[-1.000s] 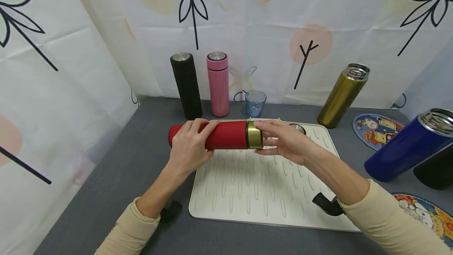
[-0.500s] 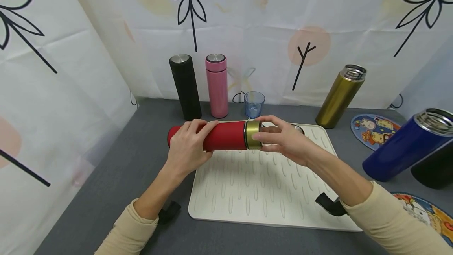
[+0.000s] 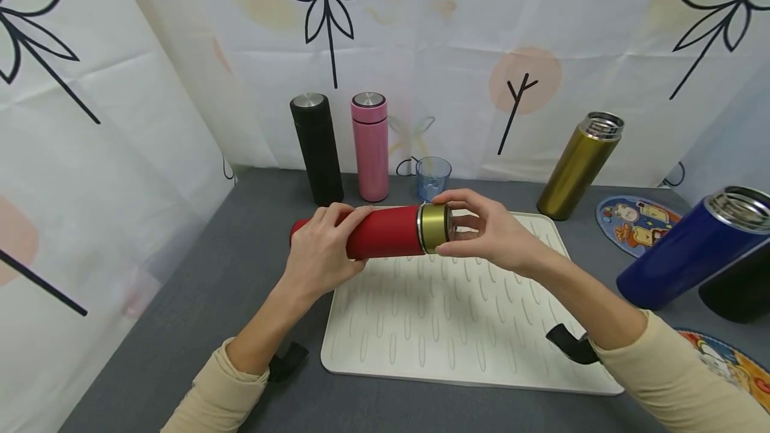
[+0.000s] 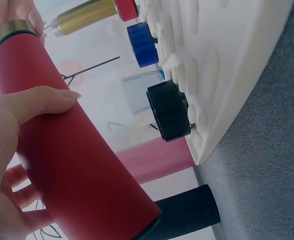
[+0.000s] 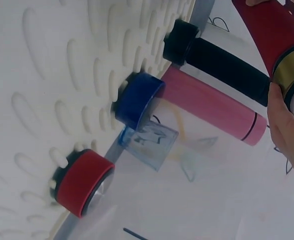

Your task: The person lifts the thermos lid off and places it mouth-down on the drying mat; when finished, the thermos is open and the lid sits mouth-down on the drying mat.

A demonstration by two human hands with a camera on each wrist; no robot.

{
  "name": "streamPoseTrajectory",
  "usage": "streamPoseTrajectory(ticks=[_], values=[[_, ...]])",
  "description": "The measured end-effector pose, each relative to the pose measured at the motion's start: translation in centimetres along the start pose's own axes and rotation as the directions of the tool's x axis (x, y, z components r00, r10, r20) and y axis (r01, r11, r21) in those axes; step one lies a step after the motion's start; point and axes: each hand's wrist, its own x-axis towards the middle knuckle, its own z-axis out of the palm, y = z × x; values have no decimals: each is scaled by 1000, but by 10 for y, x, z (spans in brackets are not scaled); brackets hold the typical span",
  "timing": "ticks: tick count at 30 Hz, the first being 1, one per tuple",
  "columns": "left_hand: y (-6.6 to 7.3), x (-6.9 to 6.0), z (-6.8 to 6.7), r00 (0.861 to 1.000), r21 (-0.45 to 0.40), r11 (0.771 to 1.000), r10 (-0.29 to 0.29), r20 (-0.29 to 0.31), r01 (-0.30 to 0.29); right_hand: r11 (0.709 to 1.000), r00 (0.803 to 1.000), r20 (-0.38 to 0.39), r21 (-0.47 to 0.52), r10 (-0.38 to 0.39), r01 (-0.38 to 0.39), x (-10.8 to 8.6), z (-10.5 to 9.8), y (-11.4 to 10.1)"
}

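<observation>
A red thermos bottle point(image 3: 388, 231) lies level above the white ribbed mat, with a gold lid point(image 3: 436, 228) on its right end. My left hand point(image 3: 321, 239) grips the red body from above, thumb across it in the left wrist view. My right hand point(image 3: 496, 232) pinches the gold lid, one finger at its top edge and the thumb at its bottom edge. A thin silver ring shows between lid and body. On the mat, the right wrist view shows a black lid point(image 5: 180, 42), a blue lid point(image 5: 139, 100) and a red lid point(image 5: 84, 182).
Behind the mat point(image 3: 421, 353) stand a black bottle point(image 3: 317, 152), a pink bottle point(image 3: 370, 152) and a blue clear cup point(image 3: 433, 179). To the right are lidless gold point(image 3: 577, 169) and blue point(image 3: 686, 252) bottles, a black object point(image 3: 734, 293) and two printed coasters point(image 3: 637, 219).
My right fingers have shifted their grip round the gold lid, the thumb now at its lower edge. The left hand keeps hold of the red bottle, nearly in the same place.
</observation>
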Motion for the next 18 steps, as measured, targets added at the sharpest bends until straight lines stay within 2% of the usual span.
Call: streamPoseTrajectory(ticks=[4,9,13,18], values=[[1,0,0,1000,-23,1000,-4,14,4,994,995,31,-39,-98,99,0,-3,1],[1,1,-1,999,-45,999,-15,42,17,976,978,70,-82,-194,200,0,-6,3],[1,1,-3,997,-81,996,-32,77,38,956,965,88,-139,-248,258,-2,-8,2],[2,3,-8,993,-111,992,-41,109,53,930,949,70,-190,-307,315,-4,-9,2]])
